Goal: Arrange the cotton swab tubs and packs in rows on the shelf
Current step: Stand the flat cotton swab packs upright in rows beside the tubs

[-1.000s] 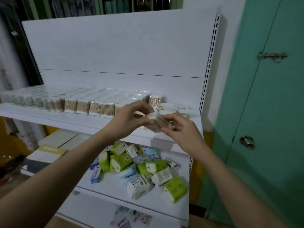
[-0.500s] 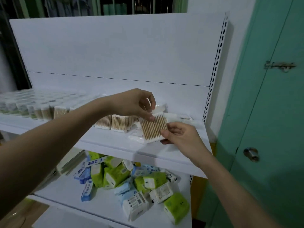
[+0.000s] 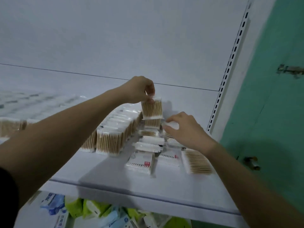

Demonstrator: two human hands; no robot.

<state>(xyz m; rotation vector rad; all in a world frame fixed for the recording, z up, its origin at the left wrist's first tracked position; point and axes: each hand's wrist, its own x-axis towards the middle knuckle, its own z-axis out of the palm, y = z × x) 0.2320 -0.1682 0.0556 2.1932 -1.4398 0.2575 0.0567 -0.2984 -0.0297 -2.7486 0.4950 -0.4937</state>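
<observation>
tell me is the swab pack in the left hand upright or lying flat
Upright. The left hand pinches the clear pack of wooden cotton swabs by its top edge, sticks running vertically, above another standing pack.

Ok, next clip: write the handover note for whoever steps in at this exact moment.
Left hand: pinches the top edge of an upright swab pack, held at the far end of the rows.
Right hand: fingers curled on a white pack beside it.
Done: standing rows of packs fill the shelf to the left.
Left: set the held pack down, then stand up the loose packs lying flat, including the one at the right.
</observation>
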